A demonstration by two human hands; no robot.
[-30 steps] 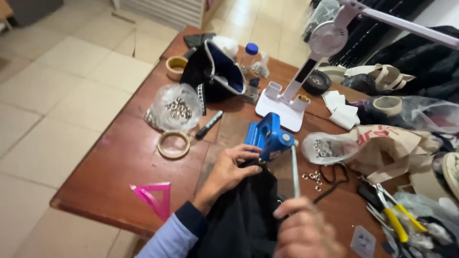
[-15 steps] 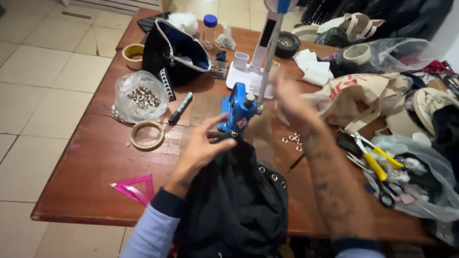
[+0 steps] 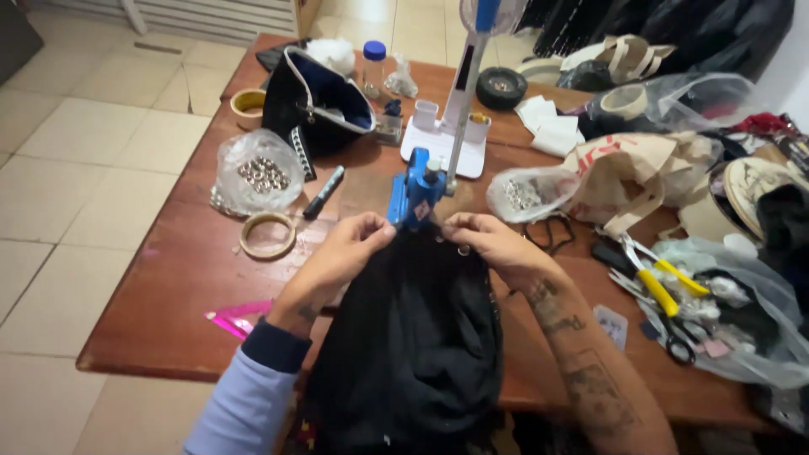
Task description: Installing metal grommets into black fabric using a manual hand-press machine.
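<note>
A black garment [image 3: 413, 337] lies over the near edge of the wooden table [image 3: 160, 286], its top edge under a small blue hand press [image 3: 413, 195]. My left hand [image 3: 345, 253] pinches the garment's edge just left of the press. On the right side of the press my right hand [image 3: 489, 243] pinches the same edge, with a small metal ring by its fingers. Both hands touch the fabric close to the press base.
A clear bag of metal eyelets [image 3: 257, 173], a tape roll [image 3: 267, 233], a black marker [image 3: 324, 191] and a pink triangle ruler [image 3: 240, 318] lie to the left. A white lamp base [image 3: 442, 147] stands behind the press. Yellow-handled pliers [image 3: 653, 282], bags and clutter fill the right side.
My right hand has come down from beside the press lever onto the garment's edge. My left hand stays pinching the fabric. The view has shifted slightly.
</note>
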